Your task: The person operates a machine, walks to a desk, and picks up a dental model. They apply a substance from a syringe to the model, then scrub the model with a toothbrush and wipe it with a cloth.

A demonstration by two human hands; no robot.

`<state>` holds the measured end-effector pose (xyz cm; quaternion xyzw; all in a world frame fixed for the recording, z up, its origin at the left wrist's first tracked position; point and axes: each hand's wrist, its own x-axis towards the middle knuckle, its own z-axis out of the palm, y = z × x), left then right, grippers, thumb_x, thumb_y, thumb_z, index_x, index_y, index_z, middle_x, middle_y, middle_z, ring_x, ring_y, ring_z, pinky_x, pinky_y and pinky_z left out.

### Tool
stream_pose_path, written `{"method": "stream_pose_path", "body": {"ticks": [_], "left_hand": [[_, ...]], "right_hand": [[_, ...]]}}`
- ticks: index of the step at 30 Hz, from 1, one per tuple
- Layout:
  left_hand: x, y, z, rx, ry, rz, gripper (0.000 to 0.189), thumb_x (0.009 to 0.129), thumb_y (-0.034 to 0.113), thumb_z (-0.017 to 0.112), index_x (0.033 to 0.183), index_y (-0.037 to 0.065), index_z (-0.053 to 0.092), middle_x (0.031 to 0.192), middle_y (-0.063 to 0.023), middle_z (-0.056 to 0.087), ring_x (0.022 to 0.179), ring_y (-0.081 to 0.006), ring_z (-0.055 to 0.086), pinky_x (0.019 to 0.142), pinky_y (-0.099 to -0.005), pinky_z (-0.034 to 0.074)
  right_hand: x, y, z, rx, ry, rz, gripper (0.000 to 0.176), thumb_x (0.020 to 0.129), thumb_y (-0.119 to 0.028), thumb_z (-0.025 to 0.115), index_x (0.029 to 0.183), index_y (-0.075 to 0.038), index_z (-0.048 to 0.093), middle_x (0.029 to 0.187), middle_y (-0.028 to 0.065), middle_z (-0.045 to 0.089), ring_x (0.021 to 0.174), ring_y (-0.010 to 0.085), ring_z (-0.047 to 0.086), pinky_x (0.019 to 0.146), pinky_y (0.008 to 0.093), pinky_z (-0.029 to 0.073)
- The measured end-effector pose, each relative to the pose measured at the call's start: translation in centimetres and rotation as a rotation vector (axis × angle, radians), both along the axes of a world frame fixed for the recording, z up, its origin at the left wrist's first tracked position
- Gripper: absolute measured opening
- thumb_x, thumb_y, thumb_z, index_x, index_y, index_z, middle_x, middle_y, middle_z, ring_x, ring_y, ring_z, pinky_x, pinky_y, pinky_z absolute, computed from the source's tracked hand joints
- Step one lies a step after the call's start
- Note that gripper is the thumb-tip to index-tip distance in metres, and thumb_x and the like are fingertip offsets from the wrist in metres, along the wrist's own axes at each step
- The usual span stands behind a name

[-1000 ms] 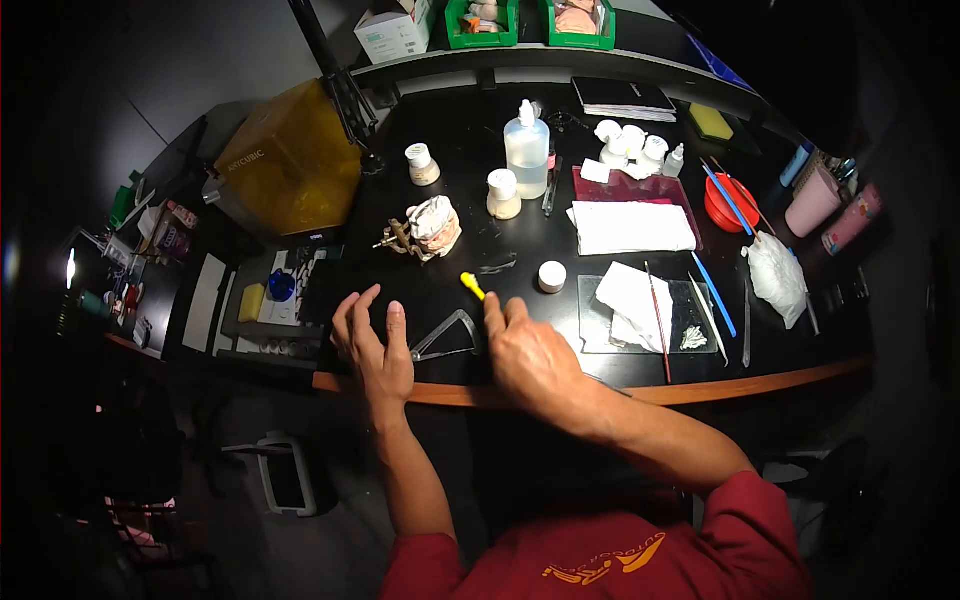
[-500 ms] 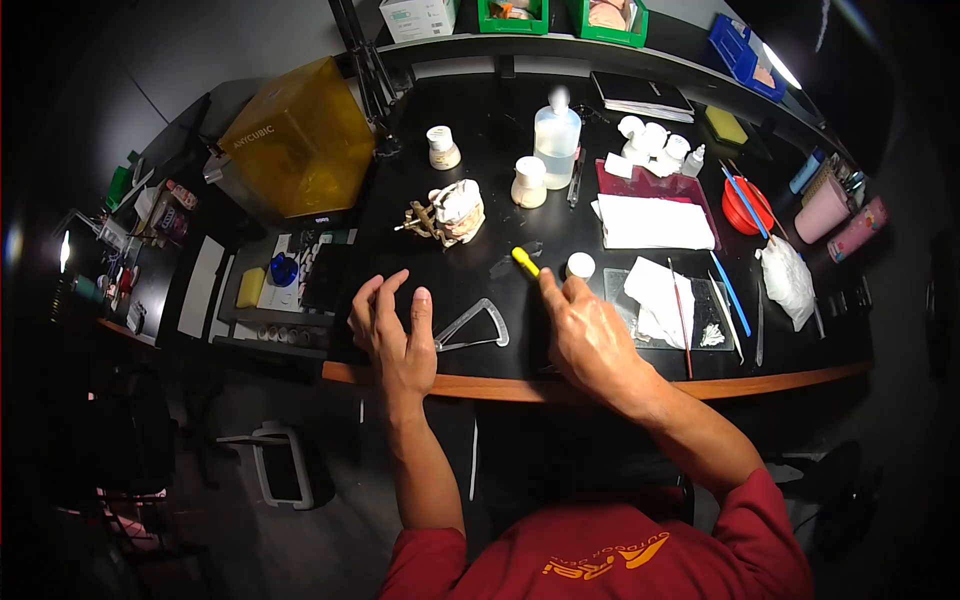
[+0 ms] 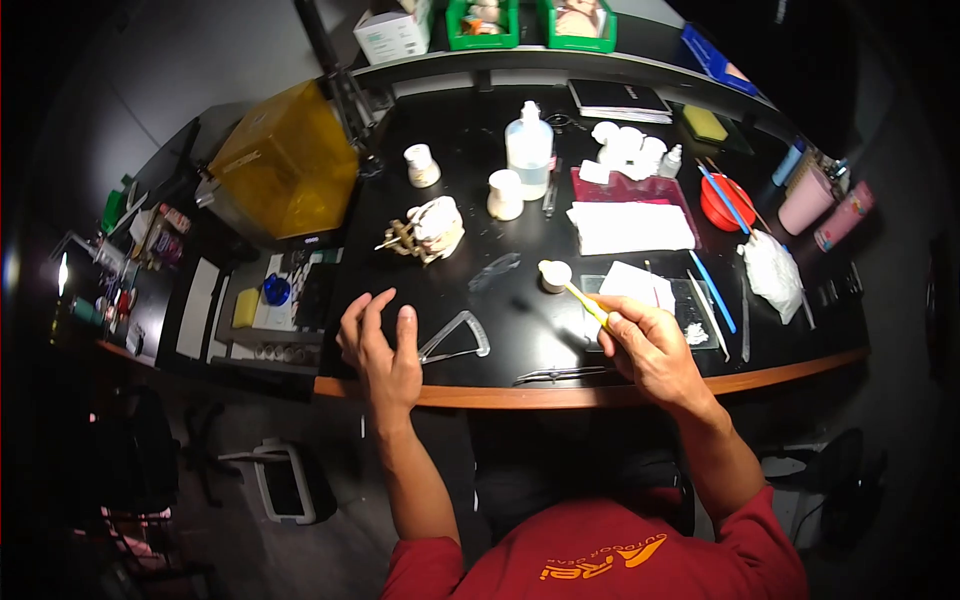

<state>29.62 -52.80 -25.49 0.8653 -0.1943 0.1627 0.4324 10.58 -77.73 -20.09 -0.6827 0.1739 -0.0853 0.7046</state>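
Black table with a wooden front edge. A clear bottle stands near the back. Just in front of the bottle, a white jar; forward-left, a dental cast; to its right, a folded white cloth; well forward, a small white pot and a triangular gauge.

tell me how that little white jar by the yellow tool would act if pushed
The small white jar looks squat and low, so it would probably slide rather than tip. The black tabletop looks smooth, so it may skid easily. It seems small and likely light; the yellow tool in the right hand could nudge it.
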Motion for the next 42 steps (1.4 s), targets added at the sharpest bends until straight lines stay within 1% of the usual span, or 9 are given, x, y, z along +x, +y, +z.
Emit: {"method": "stream_pose_path", "body": {"ticks": [9,12,18,20,22,23,30,35,42], "left_hand": [[0.2,0.2,-0.6,0.049,-0.033,-0.003,0.034,0.100,0.033,0.064,0.127,0.012,0.070,0.138,-0.0131,0.054,0.129,-0.0348,0.047,0.113,-0.0481,0.033],[0.3,0.3,-0.6,0.080,-0.037,-0.007,0.033,0.101,0.031,0.063,0.127,0.011,0.070,0.139,-0.0125,0.055,0.130,-0.0332,0.047,0.113,-0.0469,0.034],[0.1,0.4,-0.4,0.032,0.014,-0.040,0.033,0.104,0.028,0.059,0.127,0.007,0.070,0.139,-0.0127,0.055,0.132,-0.0313,0.046,0.114,-0.0458,0.031],[-0.1,0.2,-0.2,0.011,0.036,-0.049,0.033,0.104,0.028,0.058,0.126,0.006,0.069,0.139,-0.0124,0.055,0.132,-0.0311,0.045,0.114,-0.0455,0.031],[-0.1,0.3,-0.1,0.023,0.037,-0.055,0.033,0.104,0.028,0.058,0.126,0.006,0.069,0.139,-0.0125,0.055,0.132,-0.0311,0.045,0.114,-0.0453,0.031],[-0.1,0.3,-0.1,0.029,0.038,-0.055,0.033,0.104,0.027,0.057,0.126,0.005,0.069,0.138,-0.0126,0.055,0.132,-0.0311,0.045,0.114,-0.0452,0.031],[0.0,0.3,-0.5,0.026,0.017,-0.044,0.033,0.106,0.028,0.055,0.125,0.005,0.069,0.136,-0.0139,0.057,0.132,-0.0310,0.047,0.114,-0.0456,0.032],[0.1,0.1,-0.5,0.024,0.030,-0.041,0.033,0.106,0.028,0.055,0.125,0.004,0.069,0.135,-0.0141,0.057,0.132,-0.0312,0.048,0.114,-0.0455,0.032],[0.1,0.0,-0.5,0.030,0.030,-0.037,0.034,0.107,0.027,0.054,0.125,0.003,0.069,0.135,-0.0145,0.057,0.131,-0.0314,0.049,0.114,-0.0452,0.034]], "right_hand": [[-3.7,-1.2,0.5,-0.027,-0.028,-0.047,0.037,0.110,-0.014,0.046,0.141,-0.001,0.061,0.078,-0.0029,0.059,0.063,0.0025,0.047,0.056,0.0199,0.040],[-4.6,-2.0,0.7,-0.242,-0.091,-0.081,0.037,0.107,-0.008,0.048,0.139,0.001,0.062,0.079,-0.0018,0.060,0.071,0.0051,0.052,0.064,0.0220,0.044],[-7.3,-10.2,3.4,-0.866,-0.223,-0.679,0.025,0.102,-0.007,0.057,0.121,0.003,0.070,0.078,0.0071,0.067,0.073,0.0101,0.063,0.068,0.0264,0.051],[-8.3,-15.5,3.7,-0.967,-0.122,-0.809,0.022,0.100,-0.007,0.059,0.115,0.002,0.071,0.080,0.0127,0.071,0.074,0.0183,0.071,0.071,0.0303,0.055],[-8.7,-20.7,2.6,-1.183,-0.139,-0.815,0.020,0.098,-0.008,0.061,0.111,0.002,0.071,0.087,0.0186,0.075,0.082,0.0302,0.076,0.075,0.0362,0.057],[-8.6,-21.2,3.2,-1.133,-0.037,-0.811,0.020,0.096,-0.010,0.063,0.108,0.003,0.073,0.096,0.0217,0.076,0.090,0.0374,0.075,0.081,0.0401,0.058],[-7.2,-25.7,0.8,-1.274,0.012,-0.718,0.020,0.093,-0.010,0.066,0.102,0.003,0.077,0.096,0.0212,0.076,0.088,0.0365,0.075,0.083,0.0414,0.058],[-6.8,-26.0,0.9,-1.298,0.047,-0.678,0.017,0.090,-0.008,0.067,0.101,0.000,0.078,0.090,0.0227,0.074,0.084,0.0394,0.073,0.076,0.0449,0.056],[-6.6,-27.0,0.3,-1.297,0.061,-0.646,0.018,0.089,-0.007,0.067,0.101,0.001,0.079,0.088,0.0216,0.075,0.082,0.0380,0.074,0.077,0.0432,0.058]]}}
